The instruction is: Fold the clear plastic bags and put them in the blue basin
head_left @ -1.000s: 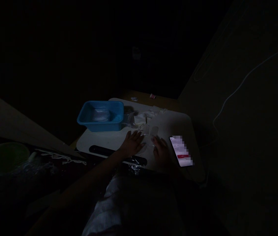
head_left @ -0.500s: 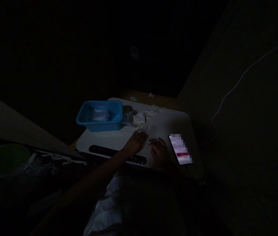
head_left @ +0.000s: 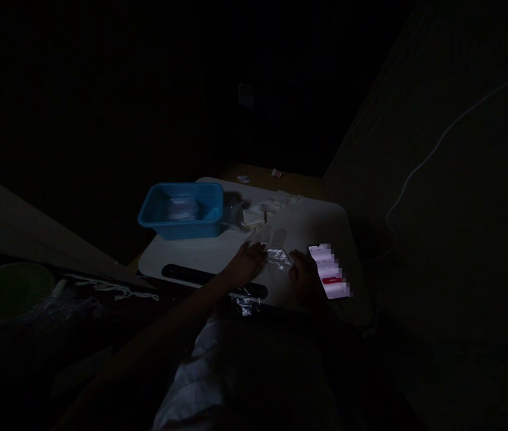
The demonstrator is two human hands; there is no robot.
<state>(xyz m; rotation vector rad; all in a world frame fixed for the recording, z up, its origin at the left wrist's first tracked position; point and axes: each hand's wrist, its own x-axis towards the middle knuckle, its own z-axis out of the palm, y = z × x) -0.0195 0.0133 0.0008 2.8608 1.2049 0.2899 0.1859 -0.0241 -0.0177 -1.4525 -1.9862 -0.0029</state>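
Note:
A crinkled clear plastic bag [head_left: 278, 257] lies shining on the white lap table between my hands. My left hand [head_left: 247, 263] rests flat at its left side, fingers stretched out over the plastic's edge. At the right edge, my right hand [head_left: 300, 275] has its fingers drawn together on the plastic; darkness hides most of this hand. Just beyond are more clear plastic [head_left: 260, 233] and a small white packet [head_left: 254, 216]. A blue basket [head_left: 186, 230] with a stack of clear plastic packets [head_left: 182, 208] stands at the table's left.
A lit phone [head_left: 329, 272] lies right of my right hand on the white table [head_left: 321, 221]. White scraps [head_left: 281, 200] lie toward the back edge. A green basket [head_left: 15, 290] stands low at the left. A white cable [head_left: 438, 143] hangs along the right wall. The room is very dark.
My right hand has shifted slightly right, its fingers now drawn in at the plastic's edge. The plastic between my hands shows more and catches light. My left hand has barely moved.

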